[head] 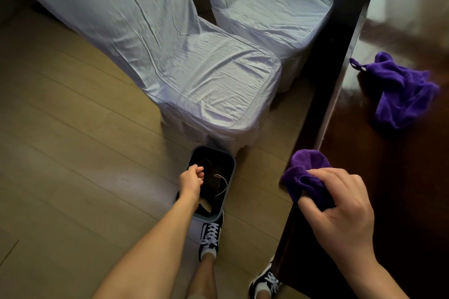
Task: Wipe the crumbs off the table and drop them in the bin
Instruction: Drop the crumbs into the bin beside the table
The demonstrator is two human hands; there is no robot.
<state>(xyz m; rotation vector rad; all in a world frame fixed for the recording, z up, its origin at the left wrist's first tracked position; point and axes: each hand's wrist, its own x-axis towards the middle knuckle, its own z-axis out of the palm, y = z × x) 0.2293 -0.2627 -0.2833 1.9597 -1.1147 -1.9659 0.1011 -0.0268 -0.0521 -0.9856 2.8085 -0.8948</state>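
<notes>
This looks like a dining room, in a home or perhaps a banquet hall. A dark, glossy wooden bench [401,165] runs along the right. Beside its edge stand two chairs [206,75] in pale satin covers, one behind the other. The floor [73,141] by the bench is light wood planking, and a small bin [232,167] stands on it near the bench.

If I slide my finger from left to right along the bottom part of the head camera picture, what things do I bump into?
Left hand over the bin → purple cloth bunched in the right hand at the edge of the dark table.
</notes>
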